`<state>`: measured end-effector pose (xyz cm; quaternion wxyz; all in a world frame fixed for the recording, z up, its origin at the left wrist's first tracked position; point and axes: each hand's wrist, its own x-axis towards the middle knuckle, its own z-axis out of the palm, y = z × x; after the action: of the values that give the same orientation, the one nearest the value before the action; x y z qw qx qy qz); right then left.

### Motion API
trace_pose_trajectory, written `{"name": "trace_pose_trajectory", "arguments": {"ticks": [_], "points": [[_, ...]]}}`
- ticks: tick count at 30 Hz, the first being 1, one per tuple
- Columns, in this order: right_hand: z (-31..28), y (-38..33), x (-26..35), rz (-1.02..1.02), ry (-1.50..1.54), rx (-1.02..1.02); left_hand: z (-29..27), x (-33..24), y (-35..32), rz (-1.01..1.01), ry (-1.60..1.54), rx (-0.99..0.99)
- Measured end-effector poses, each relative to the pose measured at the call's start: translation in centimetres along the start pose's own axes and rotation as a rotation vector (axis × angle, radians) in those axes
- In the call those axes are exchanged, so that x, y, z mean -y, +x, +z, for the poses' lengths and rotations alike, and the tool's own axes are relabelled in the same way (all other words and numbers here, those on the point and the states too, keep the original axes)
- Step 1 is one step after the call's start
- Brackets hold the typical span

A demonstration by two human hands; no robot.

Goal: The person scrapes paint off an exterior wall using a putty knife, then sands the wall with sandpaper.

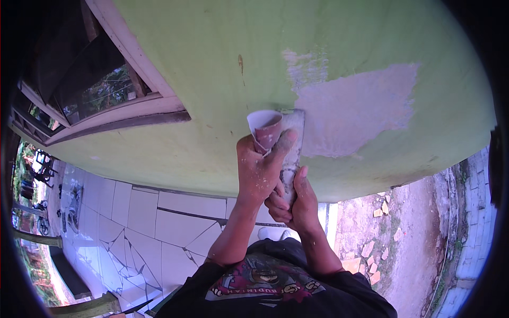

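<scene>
My left hand (257, 172) is closed around a curled sheet of sandpaper (269, 132), reddish brown on one face and white on the other. Its thumb presses on a flat, narrow, dusty off-white tool (295, 148), which looks like a scraper or a board. The lower end of that tool sits in my closed right hand (302, 204), whose fingers wrap it just below the left hand. White dust specks the left hand. Behind the tool's top end is a green wall (207, 95), with a pale grey filler patch (360, 111) directly to the right.
A window with a pale frame (159, 100) is set in the wall at upper left. White tiled floor (175, 212) lies below the wall. To the right are a dirt strip with loose stone pieces (368, 249) and a pale block wall (474, 228). Motorcycles (42, 212) stand far left.
</scene>
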<state>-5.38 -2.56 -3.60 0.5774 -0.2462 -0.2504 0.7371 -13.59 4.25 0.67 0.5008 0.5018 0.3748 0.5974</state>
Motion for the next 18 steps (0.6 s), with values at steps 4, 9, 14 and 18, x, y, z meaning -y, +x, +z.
{"name": "trace_pose_trajectory", "arguments": {"ticks": [4,9,14,18], "points": [[0.2,-0.9,-0.7,0.090,0.058,-0.073,-0.6,1.1,0.5,-0.171,-0.011,0.143],[1.9,-1.7,-0.9,0.067,0.132,-0.017,-1.1,-0.2,0.1,-0.164,0.059,0.172],[0.4,-0.4,-1.8,0.003,0.014,-0.062,-0.6,3.2,0.3,0.105,-0.032,0.051],[1.1,0.1,0.4,-0.036,-0.030,-0.049,-0.4,-3.0,2.1,-0.275,0.032,0.236]]}}
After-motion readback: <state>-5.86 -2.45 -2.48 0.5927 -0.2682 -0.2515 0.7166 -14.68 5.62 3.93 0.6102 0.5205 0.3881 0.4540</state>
